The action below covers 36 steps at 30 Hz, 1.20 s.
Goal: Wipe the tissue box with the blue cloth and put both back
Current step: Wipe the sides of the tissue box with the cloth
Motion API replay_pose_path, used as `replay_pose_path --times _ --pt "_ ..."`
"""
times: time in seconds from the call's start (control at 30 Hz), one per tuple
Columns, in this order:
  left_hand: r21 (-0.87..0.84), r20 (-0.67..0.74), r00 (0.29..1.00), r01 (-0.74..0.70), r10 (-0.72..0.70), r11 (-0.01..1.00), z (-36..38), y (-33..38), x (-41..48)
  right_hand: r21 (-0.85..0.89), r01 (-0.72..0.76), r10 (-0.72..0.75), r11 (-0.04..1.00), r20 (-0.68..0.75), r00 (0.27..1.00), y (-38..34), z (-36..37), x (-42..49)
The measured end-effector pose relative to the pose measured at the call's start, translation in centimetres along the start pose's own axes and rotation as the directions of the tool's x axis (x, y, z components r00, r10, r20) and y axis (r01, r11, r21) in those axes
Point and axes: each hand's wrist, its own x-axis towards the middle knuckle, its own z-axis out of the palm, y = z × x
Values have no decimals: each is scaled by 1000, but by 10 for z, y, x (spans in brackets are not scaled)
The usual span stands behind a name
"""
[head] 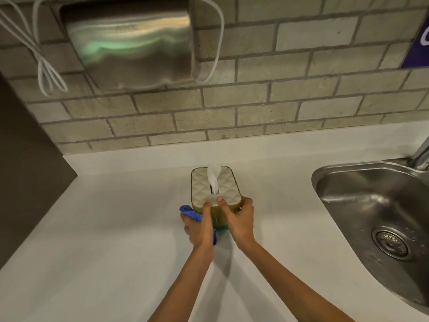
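Box (216, 190) on counter (116, 228) | right hand (240, 219) clasps near end, steadying | left hand (199, 226) grips cloth (190, 213), thumb on lid, wiping side

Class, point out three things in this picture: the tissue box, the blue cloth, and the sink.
tissue box (222, 185): head view, quilted lid.
blue cloth (189, 212): head view, bunched end by the left hand.
sink (362, 203): head view, bare steel basin wall.

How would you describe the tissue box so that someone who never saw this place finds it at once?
Start at the steel sink on the right and go left along the white counter. The tissue box stands mid-counter near the brick wall, gripped by both hands. It alone has a quilted pale lid with a white tissue sticking up.
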Motion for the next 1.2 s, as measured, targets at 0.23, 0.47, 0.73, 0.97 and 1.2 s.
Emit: replay_pose_path --times 0.23,0.47,0.73,0.97,1.2 --pt "21 -143 989 -19 22 1000 3 7 8 19 14 -14 1000 4 1000 5 9 -17" --pt "6 -45 993 -112 112 994 1 -1 12 21 -13 10 1000 111 994 13 23 -32" --pt "194 -110 974 -172 196 966 -14 17 35 21 -2 -3 1000 239 971 15 26 -33" --pt "-1 -110 988 -106 105 994 -30 23 45 75 -46 23 996 277 961 10 9 -26" --pt "-406 -48 993 -114 103 907 -58 60 30 40 170 -172 985 372 912 -20 2 -29"
